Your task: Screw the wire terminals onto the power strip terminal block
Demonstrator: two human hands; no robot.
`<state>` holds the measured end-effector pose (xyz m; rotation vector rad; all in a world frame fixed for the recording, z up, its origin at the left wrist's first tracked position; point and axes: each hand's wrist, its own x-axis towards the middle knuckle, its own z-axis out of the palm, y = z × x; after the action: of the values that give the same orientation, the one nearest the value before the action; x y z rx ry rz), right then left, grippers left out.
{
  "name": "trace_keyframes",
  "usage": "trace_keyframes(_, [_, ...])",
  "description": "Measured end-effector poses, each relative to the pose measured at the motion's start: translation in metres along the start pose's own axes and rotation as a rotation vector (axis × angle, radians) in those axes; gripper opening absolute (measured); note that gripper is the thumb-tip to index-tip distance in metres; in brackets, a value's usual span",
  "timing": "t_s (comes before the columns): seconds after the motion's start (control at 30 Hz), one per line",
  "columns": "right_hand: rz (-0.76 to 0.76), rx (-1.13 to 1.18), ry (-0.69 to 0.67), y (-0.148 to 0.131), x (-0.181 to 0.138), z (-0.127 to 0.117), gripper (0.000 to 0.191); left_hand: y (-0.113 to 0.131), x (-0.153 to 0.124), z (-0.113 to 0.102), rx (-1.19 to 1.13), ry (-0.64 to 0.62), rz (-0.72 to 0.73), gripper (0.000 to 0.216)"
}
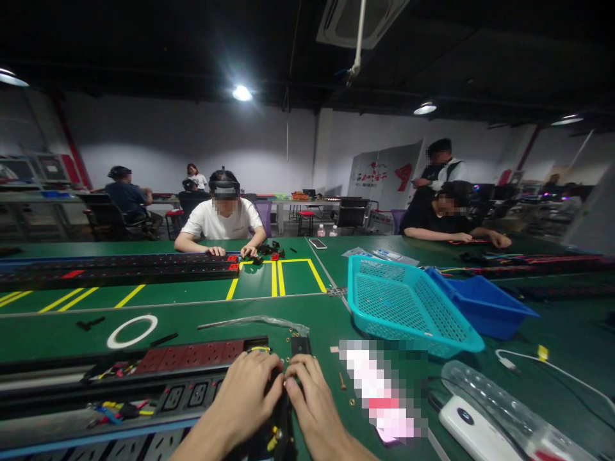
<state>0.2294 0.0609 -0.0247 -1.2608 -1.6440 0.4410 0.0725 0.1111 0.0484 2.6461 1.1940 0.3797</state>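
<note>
The left hand (243, 400) and right hand (312, 396) sit side by side at the near edge of the tabletop (62, 336), forearms coming in from below and angled toward each other, wrists low. The fingers (298, 368) curve down around a black end cap (300, 346) at the end of a power strip (202, 353), which runs off to their left. They are close together and seem to touch the cap's sides; whether they clamp it is hard to tell, since the hands hide much of it.

The strip has a red socket panel in place along its top, and the cap sits at its end. Left of the fingers, coloured wires (120, 411) lie uncovered on a second, black-socketed strip (192, 397). Just right of the fingers are small brass screws (342, 381). Ahead of them lies a plastic sleeve (254, 323), and farther right stand a teal basket (408, 307) and a blue tray (485, 306). Across the tabletop, a co-worker's hands (225, 251) rest on another long strip (120, 269).
</note>
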Motion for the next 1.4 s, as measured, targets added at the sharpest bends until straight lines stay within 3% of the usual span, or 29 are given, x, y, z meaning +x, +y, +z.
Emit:
trace_keyframes(0.2, [-0.067,0.021,-0.001,-0.0007,-0.0006,-0.0004,0.029,-0.0009,-0.0026,0.0011,-0.03,0.015,-0.006,0.015])
trace_keyframes(0.6, [-0.004,0.024,-0.031,0.0007,0.0001,0.001,0.028,0.0008,0.0004,0.0004,-0.048,-0.001,-0.037,0.015])
trace_keyframes(0.77, [-0.075,0.038,-0.014,0.0002,-0.0003,-0.0009,0.023,0.0007,0.0007,0.0024,-0.042,0.013,-0.04,0.018])
trace_keyframes(1.13, [-0.066,-0.022,-0.015,0.0083,0.0005,0.0048,0.038,0.0027,-0.0035,-0.0008,-0.092,0.032,-0.029,0.018])
trace_keyframes(1.4, [-0.131,0.018,-0.006,0.0066,0.0008,0.0024,0.035,0.0034,-0.0015,0.0006,-0.074,0.011,-0.07,0.016])
